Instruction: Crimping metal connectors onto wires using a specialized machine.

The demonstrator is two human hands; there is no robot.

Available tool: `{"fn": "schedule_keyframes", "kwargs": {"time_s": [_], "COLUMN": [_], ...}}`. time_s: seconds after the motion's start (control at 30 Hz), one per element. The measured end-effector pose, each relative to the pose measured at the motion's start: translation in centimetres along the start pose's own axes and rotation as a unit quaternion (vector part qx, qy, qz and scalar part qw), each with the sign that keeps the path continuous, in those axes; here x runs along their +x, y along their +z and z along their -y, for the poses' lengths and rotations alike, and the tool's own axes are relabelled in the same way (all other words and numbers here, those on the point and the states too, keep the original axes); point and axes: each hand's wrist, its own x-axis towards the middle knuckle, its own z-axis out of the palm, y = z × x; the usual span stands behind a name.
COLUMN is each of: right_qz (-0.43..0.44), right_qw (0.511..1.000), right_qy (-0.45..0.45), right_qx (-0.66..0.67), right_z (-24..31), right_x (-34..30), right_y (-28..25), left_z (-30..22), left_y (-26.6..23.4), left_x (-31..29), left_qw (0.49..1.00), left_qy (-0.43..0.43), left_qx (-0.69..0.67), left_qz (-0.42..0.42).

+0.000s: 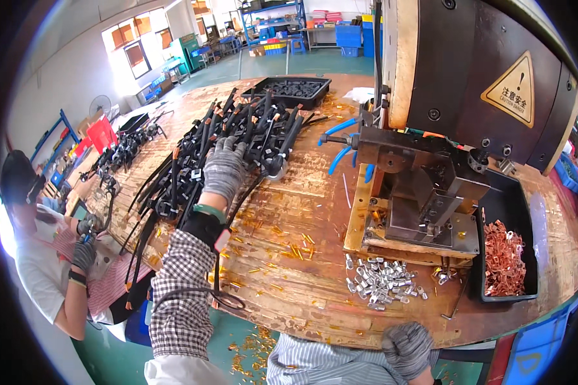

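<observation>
My left hand (224,170), in a grey knit glove, rests on a heap of black cables (199,151) with bare copper ends. Its fingers stretch forward over the cables, a little apart, and no cable is plainly held. By the table's front edge, my right hand (408,350), also gloved, is curled closed above my lap; whatever lies inside its fingers is hidden. Just beyond it lies a pile of silver metal terminals (379,280), at the foot of a dark press machine (424,199). A round metal-faced connector (274,168) lies at the heap's right side.
A black bin of copper pieces (504,260) stands right of the press. Behind the heap is a black tray of dark parts (289,91). Yellow bits (295,250) litter the wooden tabletop (302,205). At left, a co-worker (51,256) with gloved hands handles a cable.
</observation>
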Motion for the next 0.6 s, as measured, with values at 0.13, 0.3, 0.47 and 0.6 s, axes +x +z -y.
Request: {"fn": "schedule_keyframes", "kwargs": {"time_s": [0.13, 0.3, 0.47, 0.6], "right_qz": [-0.021, -0.024, -0.012, -0.027], "right_qw": [0.999, 0.999, 0.999, 0.999], "right_qy": [-0.022, -0.029, -0.039, -0.004], "right_qx": [-0.026, -0.038, -0.001, 0.043], "right_z": [0.2, 0.4, 0.6, 1.6], "right_x": [0.0, 0.1, 0.3, 1.1], "right_y": [0.2, -0.1, -0.2, -0.8], "left_z": [0.3, 0.2, 1.6, 0.5], "left_y": [1.0, -1.0, -8.9, -16.7], "left_x": [1.6, 2.9, 0.6, -3.4], "left_qw": [0.991, 0.971, 0.973, 0.937], "left_qy": [0.046, 0.079, 0.122, 0.315], "left_qx": [0.070, 0.168, 0.189, 0.133], "left_qz": [0.102, 0.152, 0.045, -0.066]}}
